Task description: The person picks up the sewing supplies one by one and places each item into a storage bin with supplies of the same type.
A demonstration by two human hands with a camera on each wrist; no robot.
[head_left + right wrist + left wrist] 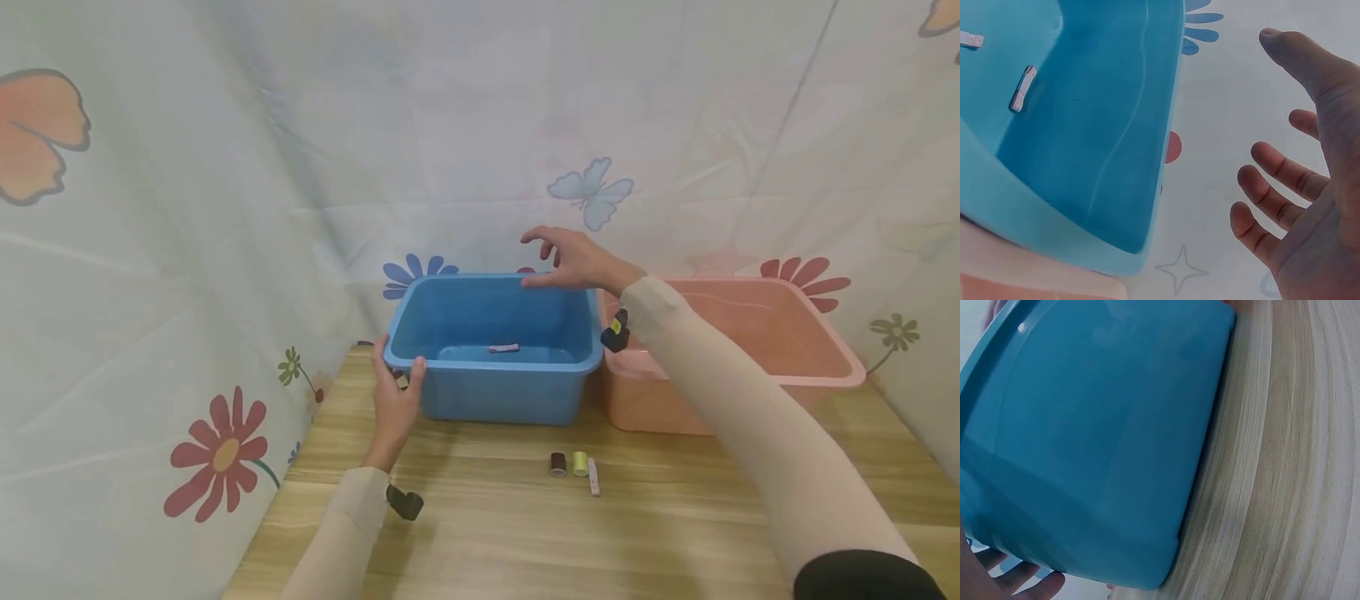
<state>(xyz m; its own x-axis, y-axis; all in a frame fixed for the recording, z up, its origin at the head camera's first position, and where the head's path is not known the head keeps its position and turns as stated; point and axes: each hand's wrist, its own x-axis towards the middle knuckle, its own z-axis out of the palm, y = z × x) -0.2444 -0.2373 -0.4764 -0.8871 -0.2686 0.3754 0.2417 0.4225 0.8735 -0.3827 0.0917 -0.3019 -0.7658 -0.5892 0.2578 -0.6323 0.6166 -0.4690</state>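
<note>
A blue plastic bin [502,393] stands on the table. My left hand [395,404] grips its front left corner, thumb at the front rim and fingers round the left side; those fingers [1019,578] show in the left wrist view. My right hand [573,260] is raised by the bin's far right rim, fingers spread and loosely bent, holding nothing. In the right wrist view that hand [1313,206] is apart from the rim. Inside the bin lies a small pale strip [504,348]; the right wrist view shows a pinkish-white strip [1022,89] and another pale piece [971,40].
A pink bin [667,406] stands right beside the blue one, partly behind my right forearm. Before the bins lie a dark brown thread spool [558,464], a yellow spool [581,463] and a pale strip [594,477] on the wooden table [480,533]. A printed curtain [450,125] hangs behind.
</note>
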